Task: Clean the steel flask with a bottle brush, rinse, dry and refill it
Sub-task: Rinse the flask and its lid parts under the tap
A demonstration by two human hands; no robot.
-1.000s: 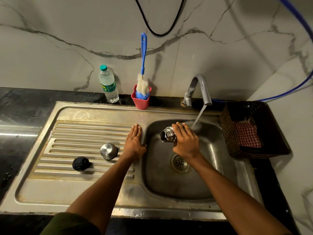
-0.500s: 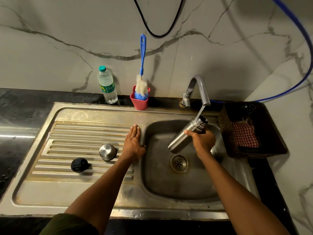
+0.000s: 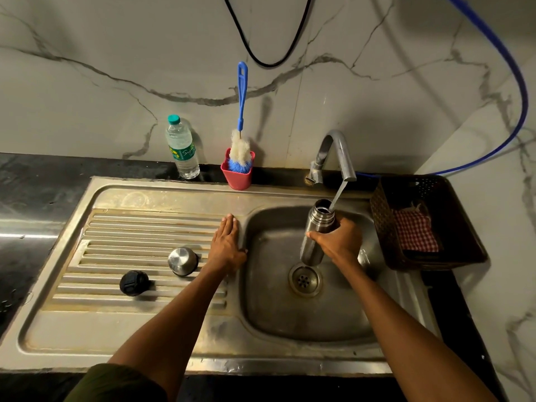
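The right hand [image 3: 338, 240] is wrapped around the middle of the steel flask [image 3: 316, 230], fingers curled round the far side and thumb across the near side, so much of the flask's body behind the palm is hidden. The flask hangs over the sink basin [image 3: 290, 314], above and just behind the drain [image 3: 304, 280], nearly upright with its long axis leaning slightly: the open mouth points up and a little to the right, the base down toward the drain. A thin stream from the tap [image 3: 338, 155] falls into the mouth; how full the flask is cannot be made out in the dark opening. The left hand [image 3: 227, 245] lies flat, fingers straight and together, on the sink's ridge between the draining board [image 3: 130, 236] and the basin. On the board sit a steel cap [image 3: 182, 261] and a black stopper [image 3: 134, 282], apart from each other. At the back stand a water bottle [image 3: 182, 147] and a bottle brush [image 3: 240, 134] upright in a red cup [image 3: 237, 178], its bristle tip hidden inside. A dark basket [image 3: 406, 256] at right holds a checked cloth [image 3: 416, 233], partly folded out of sight.
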